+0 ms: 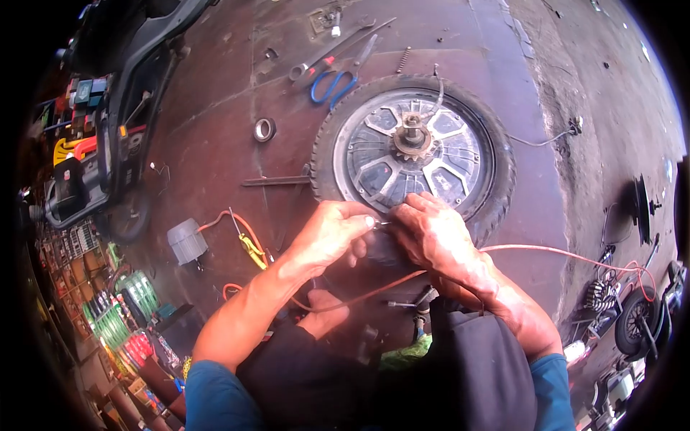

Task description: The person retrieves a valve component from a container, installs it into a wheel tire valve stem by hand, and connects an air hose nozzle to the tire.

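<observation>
My left hand [327, 233] is closed in a pinch, thumb against forefinger, at the near rim of a wheel. Facing it, my right hand [435, 230] is also closed, its fingertips bent inward. A tiny pale, thin piece [381, 223] shows between the fingertips; its kind is too small to tell. The wheel lies flat, with a black tyre [496, 118] and a grey hub motor [388, 176]. A toothed sprocket [413, 147] and axle stand up at its centre. A grey cable [440, 90] runs from the axle towards the tyre.
Blue-handled scissors [334, 86], a tape roll [264, 129] and a metal bar [277, 181] lie left of the wheel. A yellow-handled screwdriver [251, 248] and grey plug-like block [188, 241] are nearer. An orange cord [381, 287] crosses under my forearms. A scooter frame [129, 93] stands far left.
</observation>
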Available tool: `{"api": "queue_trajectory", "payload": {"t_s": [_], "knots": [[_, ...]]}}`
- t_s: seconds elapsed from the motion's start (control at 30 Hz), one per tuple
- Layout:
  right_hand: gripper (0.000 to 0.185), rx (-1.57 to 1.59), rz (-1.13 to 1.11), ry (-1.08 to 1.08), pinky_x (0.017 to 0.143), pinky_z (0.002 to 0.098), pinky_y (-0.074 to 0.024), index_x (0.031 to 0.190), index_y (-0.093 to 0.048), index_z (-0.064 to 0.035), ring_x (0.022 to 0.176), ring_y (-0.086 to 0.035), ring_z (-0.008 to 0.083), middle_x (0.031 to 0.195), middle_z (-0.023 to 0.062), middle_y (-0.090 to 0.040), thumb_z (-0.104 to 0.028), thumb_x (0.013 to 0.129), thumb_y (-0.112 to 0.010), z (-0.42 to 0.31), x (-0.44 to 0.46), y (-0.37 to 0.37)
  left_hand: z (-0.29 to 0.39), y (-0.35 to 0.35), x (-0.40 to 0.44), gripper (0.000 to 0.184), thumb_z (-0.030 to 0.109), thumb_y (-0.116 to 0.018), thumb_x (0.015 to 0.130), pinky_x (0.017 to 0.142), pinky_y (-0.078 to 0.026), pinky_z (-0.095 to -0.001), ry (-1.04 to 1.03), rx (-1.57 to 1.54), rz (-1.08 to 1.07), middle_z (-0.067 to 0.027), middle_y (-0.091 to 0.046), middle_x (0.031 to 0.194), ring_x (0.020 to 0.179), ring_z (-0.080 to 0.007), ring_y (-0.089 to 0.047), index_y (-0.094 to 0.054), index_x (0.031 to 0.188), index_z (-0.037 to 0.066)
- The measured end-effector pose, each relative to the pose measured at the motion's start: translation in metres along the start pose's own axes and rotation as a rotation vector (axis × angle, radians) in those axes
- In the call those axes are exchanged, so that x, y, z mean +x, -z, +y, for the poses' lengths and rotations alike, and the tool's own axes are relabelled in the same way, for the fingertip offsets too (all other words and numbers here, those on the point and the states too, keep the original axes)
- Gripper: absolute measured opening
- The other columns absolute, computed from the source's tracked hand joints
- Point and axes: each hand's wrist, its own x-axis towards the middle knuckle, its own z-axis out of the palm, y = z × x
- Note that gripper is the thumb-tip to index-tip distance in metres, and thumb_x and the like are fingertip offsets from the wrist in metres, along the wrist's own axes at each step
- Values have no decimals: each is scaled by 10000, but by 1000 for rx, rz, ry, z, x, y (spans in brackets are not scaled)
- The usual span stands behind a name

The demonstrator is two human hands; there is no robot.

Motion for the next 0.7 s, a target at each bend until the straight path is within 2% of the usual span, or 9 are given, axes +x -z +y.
{"api": "queue_trajectory", "payload": {"t_s": [0.1,0.2,0.23,0.33,0.37,0.5,0.6,0.7], "knots": [[124,9,-8,15,671,457,-454,797,-565,-71,763,-558,352,791,119,-543,-89,750,-678,1,0,1,-16,2,11,285,141,-678,931,501,-481,-249,-171,-73,-28,-72,-666,808,611,-108,-596,-681,1152,-38],[157,20,-17,17,672,453,-453,806,-558,-74,770,-544,348,805,116,-534,-83,729,-695,3,0,1,-15,8,16,288,108,-673,923,501,-489,-254,-119,-72,-44,-71,-670,805,590,-109,-593,-674,1166,-47],[163,15,-19,17,673,453,-454,806,-556,-74,773,-543,346,806,114,-532,-80,726,-698,2,0,2,-10,11,15,321,115,-684,915,499,-488,-251,-35,13,-60,-60,-672,806,575,-101,-583,-676,1196,-40],[174,-1,-6,13,671,450,-459,801,-552,-74,776,-538,341,805,109,-526,-69,720,-706,-2,1,3,-3,10,13,323,114,-684,914,499,-491,-250,-46,141,-51,-48,-671,802,587,-95,-592,-684,1204,-28],[171,-4,0,11,668,450,-460,801,-553,-74,773,-538,342,802,109,-525,-70,722,-705,-3,1,4,-10,10,15,328,156,-697,924,506,-500,-257,-122,124,-51,-42,-672,811,599,-98,-609,-692,1200,-21],[159,-10,-2,5,660,453,-463,803,-556,-73,767,-541,345,793,112,-527,-68,731,-697,-3,2,4,-17,6,11,321,201,-684,965,527,-522,-273,-75,-102,-100,-60,-682,895,661,-116,-644,-683,1193,-24],[153,-11,-9,1,664,458,-466,807,-557,-73,768,-547,348,789,115,-532,-65,736,-693,-4,2,5,-13,4,12,272,149,-665,971,528,-523,-266,-48,-49,-91,-64,-684,915,673,-121,-649,-680,1191,-10],[150,-12,-6,14,670,462,-468,811,-560,-72,772,-550,350,794,117,-535,-63,738,-690,-1,2,3,-23,3,18,264,113,-661,966,540,-520,-267,-251,12,-113,-66,-689,915,680,-113,-641,-675,1202,-4]]}}
